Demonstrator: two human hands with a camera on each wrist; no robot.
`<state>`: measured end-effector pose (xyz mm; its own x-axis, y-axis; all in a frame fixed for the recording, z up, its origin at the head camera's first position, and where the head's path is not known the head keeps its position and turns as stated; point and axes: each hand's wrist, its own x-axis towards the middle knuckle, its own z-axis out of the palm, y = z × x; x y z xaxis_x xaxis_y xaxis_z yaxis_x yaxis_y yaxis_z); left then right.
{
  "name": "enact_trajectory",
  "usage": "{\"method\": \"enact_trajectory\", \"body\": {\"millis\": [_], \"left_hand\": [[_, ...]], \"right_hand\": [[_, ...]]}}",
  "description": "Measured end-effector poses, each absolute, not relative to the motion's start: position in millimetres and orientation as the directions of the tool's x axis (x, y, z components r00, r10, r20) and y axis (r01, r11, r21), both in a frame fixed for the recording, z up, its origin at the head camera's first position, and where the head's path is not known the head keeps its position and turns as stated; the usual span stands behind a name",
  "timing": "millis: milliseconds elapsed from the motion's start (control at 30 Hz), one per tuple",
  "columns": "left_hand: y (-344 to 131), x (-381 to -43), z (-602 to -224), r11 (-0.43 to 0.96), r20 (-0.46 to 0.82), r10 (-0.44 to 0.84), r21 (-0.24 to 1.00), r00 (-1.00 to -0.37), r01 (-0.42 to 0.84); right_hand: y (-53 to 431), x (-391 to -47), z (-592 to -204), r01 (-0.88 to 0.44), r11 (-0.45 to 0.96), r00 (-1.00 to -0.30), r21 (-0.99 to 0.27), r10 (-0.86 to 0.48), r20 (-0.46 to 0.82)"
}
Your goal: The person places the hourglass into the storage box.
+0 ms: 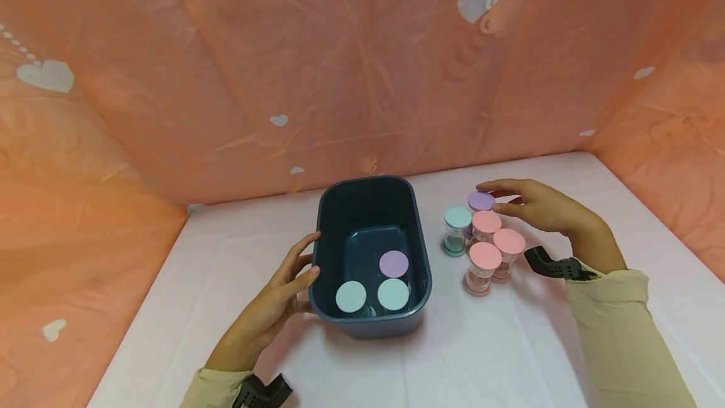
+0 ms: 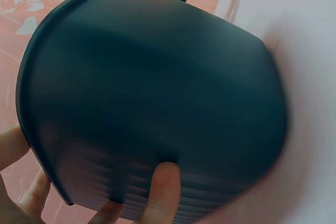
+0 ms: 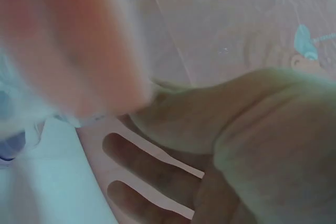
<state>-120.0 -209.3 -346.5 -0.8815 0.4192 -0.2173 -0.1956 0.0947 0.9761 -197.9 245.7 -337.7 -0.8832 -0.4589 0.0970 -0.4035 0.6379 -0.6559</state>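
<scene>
Resting left hand (image 1: 277, 298) on side of dark blue bin (image 1: 385, 328): fingers spread, fairly straight, fingertips on rim and outer wall; left wrist view shows a fingertip against the wall. Right hand (image 1: 538, 208) at a purple-capped cylinder (image 1: 481, 201), forefinger and thumb on either side of the cap, gap about cap-wide; firm pinch or just touching, cannot tell. Right wrist view too blurred at the fingertips to settle it.

Count outside bin, to its right, clustered, upright: five clear-bodied cylinders. One purple cap (at right hand, back of group), one mint cap (image 1: 457, 218), three pink caps (image 1: 485, 255). Inside bin, near end: three more, one purple lid (image 1: 393, 264), two mint lids (image 1: 350, 296). Eight visible total. One bin.

Surface: white-covered table (image 1: 481, 357). Room: orange-pink sheet (image 1: 340, 80) behind and at both sides, pale hearts printed on it. Beige sleeves (image 1: 623, 339), dark device on each wrist.
</scene>
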Motion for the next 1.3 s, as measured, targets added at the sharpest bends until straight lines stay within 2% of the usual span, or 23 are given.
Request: {"method": "enact_trajectory", "body": {"millis": [467, 733, 1300], "left_hand": [[-209, -120, -346, 0.110, -0.226, 0.402, 0.974, -0.887, -0.198], [-208, -121, -346, 0.103, -0.219, 0.409, 0.976, -0.886, -0.193], [-208, -121, -345, 0.098, -0.210, 0.421, 0.978, -0.882, -0.186]], "right_hand": [[241, -200, -339, -0.362, 0.630, -0.887, -0.687, -0.460, 0.045], [242, -201, -341, -0.365, 0.635, -0.893, -0.681, -0.445, 0.064], [271, -196, -341, -0.272, 0.702, -0.942, -0.658, -0.334, 0.033]]}}
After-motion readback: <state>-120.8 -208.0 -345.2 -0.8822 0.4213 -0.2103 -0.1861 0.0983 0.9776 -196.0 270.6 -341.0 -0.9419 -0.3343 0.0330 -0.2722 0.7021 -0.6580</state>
